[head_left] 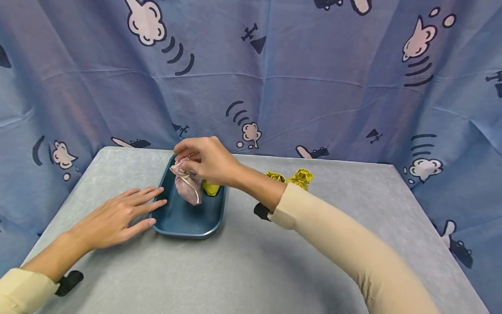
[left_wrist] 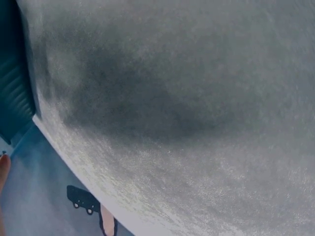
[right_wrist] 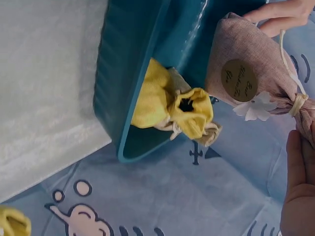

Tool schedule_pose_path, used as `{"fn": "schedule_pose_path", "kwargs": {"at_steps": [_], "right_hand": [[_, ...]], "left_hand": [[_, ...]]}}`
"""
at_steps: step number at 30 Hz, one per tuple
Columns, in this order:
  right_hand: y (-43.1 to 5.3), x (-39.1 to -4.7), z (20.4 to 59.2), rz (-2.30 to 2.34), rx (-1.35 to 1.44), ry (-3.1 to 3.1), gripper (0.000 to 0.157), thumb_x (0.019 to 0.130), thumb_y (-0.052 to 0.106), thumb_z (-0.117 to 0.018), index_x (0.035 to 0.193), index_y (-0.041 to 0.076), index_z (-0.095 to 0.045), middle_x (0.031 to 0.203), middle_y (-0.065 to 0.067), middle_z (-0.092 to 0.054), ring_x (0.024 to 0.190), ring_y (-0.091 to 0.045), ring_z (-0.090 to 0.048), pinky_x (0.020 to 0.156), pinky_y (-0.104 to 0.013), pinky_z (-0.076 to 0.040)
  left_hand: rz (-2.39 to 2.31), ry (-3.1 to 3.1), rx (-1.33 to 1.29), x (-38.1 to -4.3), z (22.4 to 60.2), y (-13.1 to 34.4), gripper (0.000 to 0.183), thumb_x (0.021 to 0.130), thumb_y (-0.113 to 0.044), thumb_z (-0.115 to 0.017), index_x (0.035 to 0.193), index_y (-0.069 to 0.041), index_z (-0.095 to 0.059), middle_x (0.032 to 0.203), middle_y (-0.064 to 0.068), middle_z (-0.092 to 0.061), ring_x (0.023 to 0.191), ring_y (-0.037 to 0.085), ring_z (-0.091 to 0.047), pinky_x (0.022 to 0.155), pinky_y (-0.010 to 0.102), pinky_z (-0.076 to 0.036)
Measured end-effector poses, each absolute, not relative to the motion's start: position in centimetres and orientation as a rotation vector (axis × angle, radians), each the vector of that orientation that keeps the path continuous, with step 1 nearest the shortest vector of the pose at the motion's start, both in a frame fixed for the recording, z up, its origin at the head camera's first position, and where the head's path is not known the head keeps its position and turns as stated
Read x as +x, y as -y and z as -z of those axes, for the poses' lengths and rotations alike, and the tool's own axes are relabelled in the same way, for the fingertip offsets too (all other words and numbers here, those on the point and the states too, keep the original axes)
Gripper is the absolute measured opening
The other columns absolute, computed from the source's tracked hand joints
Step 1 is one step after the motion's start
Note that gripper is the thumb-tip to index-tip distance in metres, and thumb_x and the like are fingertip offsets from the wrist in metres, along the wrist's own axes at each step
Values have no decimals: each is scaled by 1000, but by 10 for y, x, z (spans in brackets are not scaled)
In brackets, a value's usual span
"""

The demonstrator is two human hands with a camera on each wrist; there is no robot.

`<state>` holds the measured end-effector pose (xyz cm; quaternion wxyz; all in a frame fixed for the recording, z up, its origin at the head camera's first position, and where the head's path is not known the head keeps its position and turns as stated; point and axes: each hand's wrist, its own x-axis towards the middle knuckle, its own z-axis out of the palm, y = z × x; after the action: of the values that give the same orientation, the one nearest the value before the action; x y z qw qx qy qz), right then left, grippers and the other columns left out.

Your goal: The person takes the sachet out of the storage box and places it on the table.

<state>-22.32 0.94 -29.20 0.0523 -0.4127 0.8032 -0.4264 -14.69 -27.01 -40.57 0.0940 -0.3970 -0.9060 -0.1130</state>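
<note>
A pink drawstring pouch (head_left: 188, 187), with a round label and white flower in the right wrist view, hangs over a blue tray (head_left: 184, 235). My right hand (head_left: 215, 160) pinches its gathered neck, above the tied cord. Inside the tray sits a yellow pouch (right_wrist: 152, 101), with a beige pouch (right_wrist: 212, 133) partly hidden behind it. Fingers extended, my left hand (head_left: 117, 217) touches the tray's left rim. The left wrist view catches only the tray's side (left_wrist: 12, 73) and a bit of finger.
Right of the tray, two yellow pouches (head_left: 301, 179) stand on the grey table (head_left: 251, 270), partly behind my right forearm. A blue patterned curtain (head_left: 251, 78) hangs along the table's back edge.
</note>
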Motion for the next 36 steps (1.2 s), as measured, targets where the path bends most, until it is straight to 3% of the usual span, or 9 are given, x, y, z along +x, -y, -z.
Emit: {"fn": "schedule_pose_path", "kwargs": {"at_steps": [19, 36], "right_hand": [[-84, -216, 270, 1458, -1258, -2524, 27, 86, -8, -72, 113, -6, -68, 100, -13, -73, 92, -17, -72, 82, -23, -58], [-132, -220, 292, 1469, -939, -2627, 27, 87, -6, -72, 114, -3, -69, 100, -12, -74, 90, -19, -74, 78, -26, -59]], "left_hand": [[318, 2696, -1170, -146, 406, 270, 50, 95, -34, -67, 141, -17, -59, 153, 8, -45, 138, 28, -44, 120, 28, -17], [310, 2724, -1157, -145, 405, 269, 49, 96, -34, -67, 141, -16, -59, 152, 9, -46, 138, 29, -44, 121, 30, -18]]}}
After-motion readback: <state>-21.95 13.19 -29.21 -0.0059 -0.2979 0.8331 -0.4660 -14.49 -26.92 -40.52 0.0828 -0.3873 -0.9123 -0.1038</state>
